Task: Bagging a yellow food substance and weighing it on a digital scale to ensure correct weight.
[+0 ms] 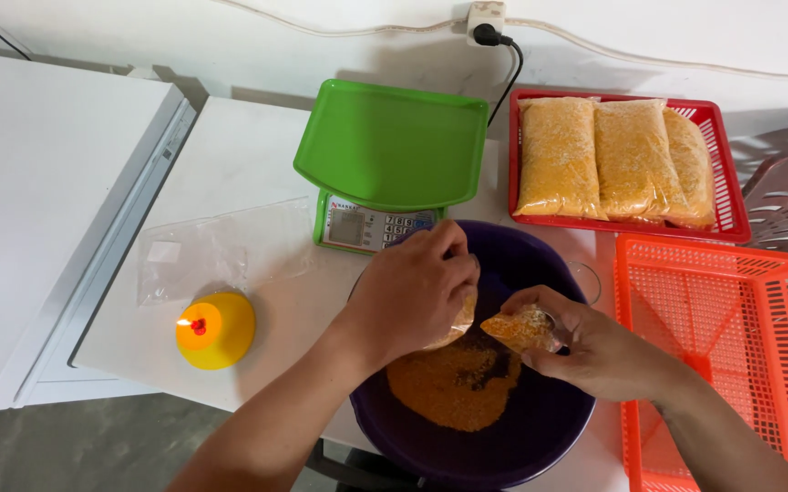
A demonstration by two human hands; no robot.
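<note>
A small food-packing spot — green scale (392,146), red basket (720,173) of filled bags (594,157).

I count three filled bags (626,157) of orange crumbs lying side by side in the red basket (726,196), just right of the green scale (389,155). One empty orange basket (731,355) sits right of the scale and nearer me. One purple basin (540,410) is in front of the scale. One yellow candle holder (215,330) and one stack of clear empty bags (221,248) lie to its left. One wall plug (486,35) is behind it.
</note>
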